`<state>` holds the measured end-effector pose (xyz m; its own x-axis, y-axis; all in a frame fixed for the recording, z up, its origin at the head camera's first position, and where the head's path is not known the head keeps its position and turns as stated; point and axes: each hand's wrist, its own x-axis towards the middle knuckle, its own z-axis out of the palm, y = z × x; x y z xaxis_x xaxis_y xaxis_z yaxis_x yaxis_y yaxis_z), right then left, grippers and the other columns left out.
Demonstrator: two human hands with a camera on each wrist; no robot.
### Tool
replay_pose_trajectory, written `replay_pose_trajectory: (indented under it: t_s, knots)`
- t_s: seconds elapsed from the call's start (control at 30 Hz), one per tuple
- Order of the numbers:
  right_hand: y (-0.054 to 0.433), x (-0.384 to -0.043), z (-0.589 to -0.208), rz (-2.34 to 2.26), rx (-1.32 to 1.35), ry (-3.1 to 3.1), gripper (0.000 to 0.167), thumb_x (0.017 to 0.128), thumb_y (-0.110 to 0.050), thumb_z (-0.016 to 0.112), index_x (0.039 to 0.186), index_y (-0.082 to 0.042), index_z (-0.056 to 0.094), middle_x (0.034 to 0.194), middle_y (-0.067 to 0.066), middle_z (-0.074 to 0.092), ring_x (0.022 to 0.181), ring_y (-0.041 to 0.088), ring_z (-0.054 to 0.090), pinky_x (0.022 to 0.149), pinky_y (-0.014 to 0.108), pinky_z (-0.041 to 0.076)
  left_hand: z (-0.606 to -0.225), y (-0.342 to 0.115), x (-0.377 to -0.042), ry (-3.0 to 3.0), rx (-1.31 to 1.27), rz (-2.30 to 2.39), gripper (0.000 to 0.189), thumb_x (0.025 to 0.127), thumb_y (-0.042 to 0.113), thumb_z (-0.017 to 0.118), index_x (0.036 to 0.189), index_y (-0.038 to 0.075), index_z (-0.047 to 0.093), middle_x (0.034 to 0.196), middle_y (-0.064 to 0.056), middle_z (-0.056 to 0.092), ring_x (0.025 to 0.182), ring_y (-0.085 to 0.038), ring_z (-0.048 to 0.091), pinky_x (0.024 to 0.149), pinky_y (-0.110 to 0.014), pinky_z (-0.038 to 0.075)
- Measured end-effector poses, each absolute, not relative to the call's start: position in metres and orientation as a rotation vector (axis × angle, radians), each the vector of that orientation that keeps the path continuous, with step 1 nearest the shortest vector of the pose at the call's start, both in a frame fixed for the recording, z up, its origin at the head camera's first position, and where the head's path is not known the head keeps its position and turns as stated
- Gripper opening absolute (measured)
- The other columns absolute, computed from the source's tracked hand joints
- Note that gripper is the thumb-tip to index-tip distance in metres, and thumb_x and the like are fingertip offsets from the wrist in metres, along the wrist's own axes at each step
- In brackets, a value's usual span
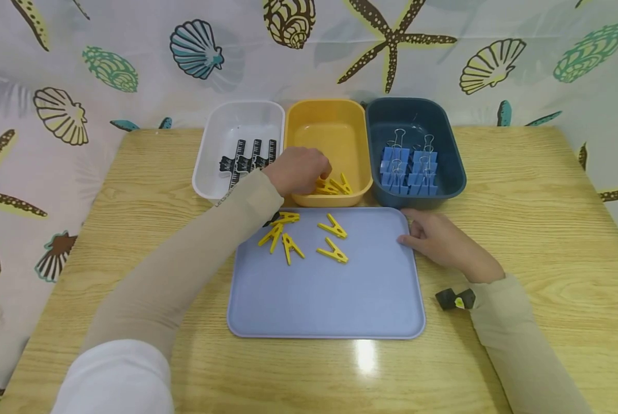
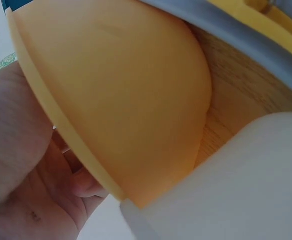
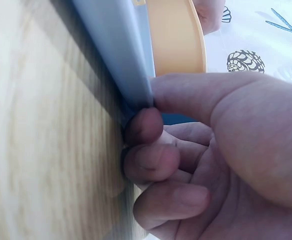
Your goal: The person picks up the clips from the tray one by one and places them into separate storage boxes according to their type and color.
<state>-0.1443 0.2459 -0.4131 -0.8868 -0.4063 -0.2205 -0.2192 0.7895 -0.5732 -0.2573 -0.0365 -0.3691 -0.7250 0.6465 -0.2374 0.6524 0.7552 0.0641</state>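
Observation:
My left hand (image 1: 295, 169) reaches down into the yellow bin (image 1: 334, 126), over its front left part, fingers bent downward. Yellow clothespins (image 1: 344, 185) lie right at its fingertips; I cannot tell whether one is pinched. In the left wrist view the bin's wall (image 2: 126, 100) hides those fingertips. Several more yellow clothespins (image 1: 333, 251) are scattered over the upper half of the lavender tray (image 1: 329, 313). My right hand (image 1: 438, 238) grips the tray's right edge near its upper corner. In the right wrist view, the thumb lies on the rim (image 3: 118, 55) and curled fingers sit beneath it.
Left of the yellow bin is a white bin (image 1: 205, 155) with black clips (image 1: 244, 164) patterned like piano keys. To its right stands a navy bin (image 1: 456, 167) holding blue binder clips (image 1: 409, 178). A wooden table (image 1: 521, 190) bears everything, against a seashell-print cloth (image 1: 340, 57).

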Motion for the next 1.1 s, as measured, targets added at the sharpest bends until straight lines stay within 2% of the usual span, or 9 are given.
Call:
replay_pose_trajectory:
  t_s: [0.4, 0.63, 1.1]
  knots:
    - [0.246, -0.144, -0.414, -0.778, -0.499, 2.657, 0.035, 0.092, -0.015, 0.063, 0.123, -0.002, 0.054, 0.065, 0.0, 0.046, 0.058, 0.014, 0.044, 0.053, 0.025, 0.035, -0.361, -0.043, -0.255, 2.712, 0.991, -0.009, 0.025, 0.088, 0.005, 0.058, 0.111, 0.01, 0.068, 0.111, -0.004, 0.065, 0.092, -0.021, 0.055, 0.086, -0.034, 0.051]
    - [0.246, -0.143, -0.414, -0.778, -0.491, 2.662, 0.035, 0.092, -0.015, 0.064, 0.123, -0.002, 0.054, 0.065, 0.0, 0.046, 0.058, 0.014, 0.044, 0.053, 0.025, 0.035, -0.354, -0.047, -0.253, 2.718, 0.991, -0.04, 0.022, 0.088, 0.011, 0.064, 0.109, 0.01, 0.069, 0.11, -0.003, 0.066, 0.089, -0.021, 0.056, 0.082, -0.035, 0.052]
    - [0.245, -0.145, -0.415, -0.764, -0.484, 2.664, 0.035, 0.092, -0.016, 0.063, 0.123, -0.002, 0.054, 0.066, 0.001, 0.047, 0.058, 0.014, 0.045, 0.053, 0.025, 0.036, -0.342, -0.051, -0.243, 2.709, 1.011, -0.059, 0.027, 0.088, 0.02, 0.07, 0.113, 0.012, 0.068, 0.11, -0.003, 0.065, 0.089, -0.02, 0.055, 0.082, -0.032, 0.051]
